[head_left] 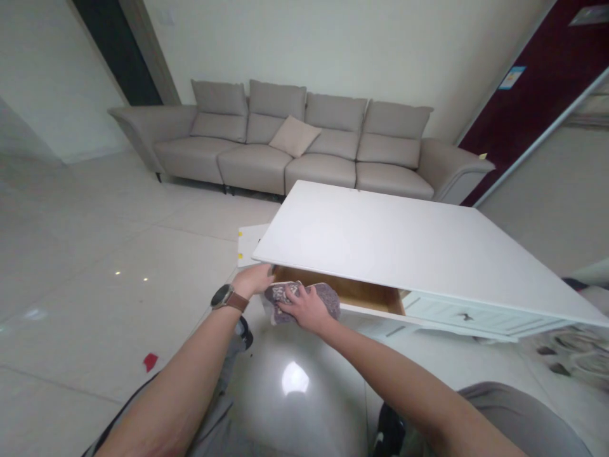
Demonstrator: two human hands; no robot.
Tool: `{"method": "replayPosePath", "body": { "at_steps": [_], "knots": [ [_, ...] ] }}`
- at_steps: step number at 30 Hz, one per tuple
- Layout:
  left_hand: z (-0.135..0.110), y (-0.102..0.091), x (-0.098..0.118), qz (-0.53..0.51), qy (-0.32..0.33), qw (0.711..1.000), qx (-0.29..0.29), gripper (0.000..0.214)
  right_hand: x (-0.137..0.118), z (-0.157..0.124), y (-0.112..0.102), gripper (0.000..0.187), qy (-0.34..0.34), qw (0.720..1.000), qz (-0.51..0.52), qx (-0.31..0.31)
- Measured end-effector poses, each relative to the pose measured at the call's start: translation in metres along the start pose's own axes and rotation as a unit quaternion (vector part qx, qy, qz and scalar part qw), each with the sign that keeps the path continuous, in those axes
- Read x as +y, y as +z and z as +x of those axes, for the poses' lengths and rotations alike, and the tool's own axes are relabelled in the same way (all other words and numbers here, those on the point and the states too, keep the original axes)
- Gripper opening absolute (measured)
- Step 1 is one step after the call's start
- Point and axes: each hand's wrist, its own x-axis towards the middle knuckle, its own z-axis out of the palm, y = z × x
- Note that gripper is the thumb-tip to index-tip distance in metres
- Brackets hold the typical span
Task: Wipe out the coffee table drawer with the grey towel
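Observation:
A patterned purple-grey cloth (328, 297) lies over the front edge of a pulled-out drawer (375, 298), at its left part. My right hand (307, 308) presses on this cloth, its fingers bent around the bunched material. At the drawer's left corner, my left hand (254, 279) is closed on the edge, just under the tabletop; its fingertips are partly hidden. The drawer's bare wooden inside shows between its front and the white coffee table (380, 235) above it.
A second drawer (466, 314) with a small dark knob is closed at the right. Behind the table stands a long grey-beige sofa (252, 165) with a loose cushion (295, 136). A white panel (247, 244) sits beyond the table's left end. A red scrap (150, 362) lies on the tiles.

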Motion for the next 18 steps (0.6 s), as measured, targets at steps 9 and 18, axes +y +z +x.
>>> {"method": "replayPosePath", "body": {
  "at_steps": [9,18],
  "knots": [
    [0.015,0.046,0.039,-0.011,0.094,0.992,-0.084,0.059,0.103,-0.202,0.027,0.069,0.108,0.991,-0.046,-0.058],
    [0.018,0.077,0.020,0.032,0.098,0.992,-0.076,0.059,0.142,-0.298,0.070,0.072,0.307,0.943,0.094,0.087]
  ]
}}
